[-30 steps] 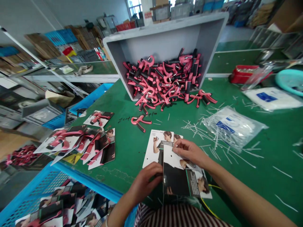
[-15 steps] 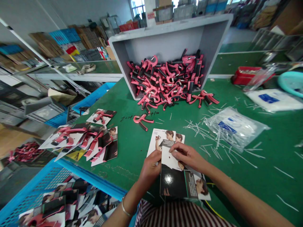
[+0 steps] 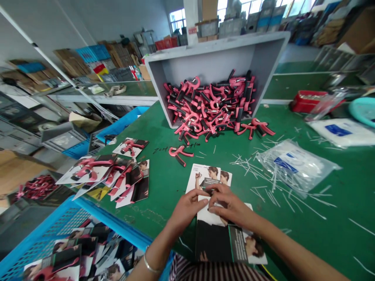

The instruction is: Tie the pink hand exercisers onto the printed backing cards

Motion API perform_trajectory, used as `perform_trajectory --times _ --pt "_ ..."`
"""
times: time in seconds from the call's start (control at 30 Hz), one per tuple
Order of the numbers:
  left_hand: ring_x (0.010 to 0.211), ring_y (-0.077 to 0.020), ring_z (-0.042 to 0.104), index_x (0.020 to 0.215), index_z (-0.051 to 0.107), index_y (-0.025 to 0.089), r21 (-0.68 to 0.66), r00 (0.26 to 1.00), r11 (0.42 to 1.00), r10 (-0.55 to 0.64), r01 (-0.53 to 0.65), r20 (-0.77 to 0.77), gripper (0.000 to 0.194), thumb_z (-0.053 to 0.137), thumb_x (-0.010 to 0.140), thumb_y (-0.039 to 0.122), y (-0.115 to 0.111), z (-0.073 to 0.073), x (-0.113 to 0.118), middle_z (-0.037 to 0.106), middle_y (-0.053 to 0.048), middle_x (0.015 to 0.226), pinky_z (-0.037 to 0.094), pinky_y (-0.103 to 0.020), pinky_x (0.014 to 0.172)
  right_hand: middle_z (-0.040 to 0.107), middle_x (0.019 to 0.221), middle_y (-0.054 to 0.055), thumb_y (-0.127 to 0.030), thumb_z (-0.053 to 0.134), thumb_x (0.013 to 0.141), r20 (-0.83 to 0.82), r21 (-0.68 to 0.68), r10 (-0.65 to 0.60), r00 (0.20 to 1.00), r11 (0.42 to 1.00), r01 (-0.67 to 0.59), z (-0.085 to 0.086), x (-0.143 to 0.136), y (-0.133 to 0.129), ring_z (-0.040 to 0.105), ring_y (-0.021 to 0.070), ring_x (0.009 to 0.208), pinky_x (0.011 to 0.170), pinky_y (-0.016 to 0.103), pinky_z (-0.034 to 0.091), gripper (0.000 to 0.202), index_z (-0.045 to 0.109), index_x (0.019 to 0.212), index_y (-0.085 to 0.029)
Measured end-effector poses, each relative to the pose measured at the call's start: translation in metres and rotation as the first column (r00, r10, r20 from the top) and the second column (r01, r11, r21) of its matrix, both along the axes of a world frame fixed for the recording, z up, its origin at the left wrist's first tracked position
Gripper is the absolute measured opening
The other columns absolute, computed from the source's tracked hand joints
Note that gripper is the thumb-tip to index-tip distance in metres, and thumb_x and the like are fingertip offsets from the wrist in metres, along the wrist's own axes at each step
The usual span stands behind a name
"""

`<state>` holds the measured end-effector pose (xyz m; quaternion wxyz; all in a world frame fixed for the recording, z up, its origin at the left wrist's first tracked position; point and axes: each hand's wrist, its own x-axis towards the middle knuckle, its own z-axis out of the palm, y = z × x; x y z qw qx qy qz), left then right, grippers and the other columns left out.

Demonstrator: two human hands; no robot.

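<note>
Left hand point(image 3: 187, 207): thumb and fingertips close, can't tell from here if I'm pinching
Right hand point(image 3: 233, 207): same, tbh
Printed card point(image 3: 213, 241): runs from under both toward striped shirt point(image 3: 225, 271)

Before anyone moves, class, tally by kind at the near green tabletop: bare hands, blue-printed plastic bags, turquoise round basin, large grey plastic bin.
Left hand and right hand: 2
Nearer plastic bag and farther plastic bag: 2
Turquoise basin, partly out of view: 1
Grey bin: 1
Total: 6

L hand point(image 3: 186, 208), R hand point(image 3: 233, 208), card point(image 3: 213, 240) (w/ pics)
</note>
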<state>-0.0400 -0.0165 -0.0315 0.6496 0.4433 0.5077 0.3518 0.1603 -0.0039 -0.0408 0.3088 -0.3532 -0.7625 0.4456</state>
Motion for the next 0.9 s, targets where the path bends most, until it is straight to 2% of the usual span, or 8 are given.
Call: perform_trajectory --times 0.13,0.2,0.27,0.4,0.53,0.63,0.77,0.9 --pt "0.074 -0.0169 0.066 0.096 0.064 0.015 0.041 0.978 0.978 0.207 -0.206 -0.019 0.032 0.073 0.076 0.039 0.003 -0.017 -0.008 0.071 -0.004 0.085 0.048 -0.024 0.064 0.054 0.131 0.005 -0.031 0.06 0.091 0.058 0.12 -0.141 0.988 0.984 0.133 0.013 0.017 0.013 0.044 0.0264 0.126 0.106 0.049 0.031 0.009 0.068 0.09 -0.026" --pt "0.072 -0.0159 0.067 0.098 0.057 0.017 0.059 0.927 0.925 0.376 -0.376 0.019 0.034 0.072 0.077 0.04 -0.002 -0.024 -0.018 0.071 -0.003 0.086 0.05 -0.023 0.062 0.059 0.123 0.006 -0.031 0.056 0.093 0.057 0.183 -0.267 0.962 0.95 0.253 0.021 0.02 0.033 0.051 0.0254 0.117 0.101 0.047 0.037 0.012 0.065 0.099 -0.026" --pt "0.065 -0.016 0.068 0.097 0.05 0.019 0.048 0.898 0.896 0.44 -0.441 0.02 0.04 0.074 0.074 0.041 -0.01 -0.031 -0.027 0.069 -0.001 0.08 0.051 -0.023 0.057 0.064 0.111 0.007 -0.03 0.053 0.095 0.109 0.238 -0.35 0.93 0.918 0.317 0.027 0.009 0.062 0.058 0.0224 0.103 0.091 0.039 0.044 0.017 0.062 0.108 -0.023" --pt "0.043 -0.0162 0.063 0.104 0.04 0.021 -0.004 0.923 0.924 0.381 -0.382 -0.051 0.054 0.075 0.07 0.044 -0.022 -0.046 -0.029 0.059 0.008 0.061 0.046 -0.022 0.039 0.067 0.105 0.008 -0.017 0.048 0.096 0.452 0.256 -0.209 0.867 0.962 0.098 0.027 -0.059 0.127 0.06 0.0174 0.099 0.089 0.03 0.045 0.017 0.061 0.107 -0.015" --pt "0.043 -0.0163 0.064 0.113 0.037 0.021 0.008 0.928 0.937 0.346 -0.348 -0.14 0.05 0.066 0.078 0.038 -0.029 -0.06 -0.013 0.056 0.009 0.061 0.047 -0.022 0.037 0.062 0.115 0.011 -0.026 0.059 0.093 0.585 0.179 -0.156 0.796 0.982 0.061 0.014 -0.136 0.165 0.06 0.0228 0.106 0.091 0.04 0.048 0.025 0.06 0.114 -0.013" --pt "0.045 -0.0165 0.064 0.118 0.037 0.021 -0.028 0.953 0.97 0.233 -0.242 -0.193 0.047 0.061 0.081 0.035 -0.032 -0.062 -0.007 0.056 0.008 0.061 0.046 -0.022 0.034 0.059 0.12 0.009 -0.034 0.059 0.093 0.641 0.096 -0.119 0.758 0.993 0.075 0.01 -0.16 0.18 0.062 0.0218 0.101 0.085 0.043 0.053 0.033 0.057 0.121 -0.015" --pt "0.037 -0.0126 0.054 0.119 0.049 0.021 -0.02 0.93 1.0 0.004 -0.013 -0.369 0.038 0.052 0.088 0.043 -0.028 -0.049 -0.03 0.059 0.006 0.056 0.038 -0.02 0.033 0.066 0.107 0.008 -0.032 0.056 0.094 0.569 0.052 -0.123 0.813 0.992 0.113 0.028 -0.134 0.198 0.064 0.021 0.095 0.083 0.037 0.051 0.025 0.062 0.11 -0.014" --pt "0.05 -0.0117 0.059 0.117 0.054 0.02 0.263 0.867 0.958 0.227 -0.117 -0.443 0.034 0.047 0.093 0.043 -0.005 -0.029 -0.061 0.064 0.001 0.069 0.048 -0.023 0.05 0.07 0.083 0.006 -0.035 0.038 0.1 0.43 -0.052 -0.077 0.899 0.993 0.11 0.048 -0.063 0.174 0.054 0.0102 0.055 0.053 0.023 0.043 0.03 0.059 0.096 -0.014"
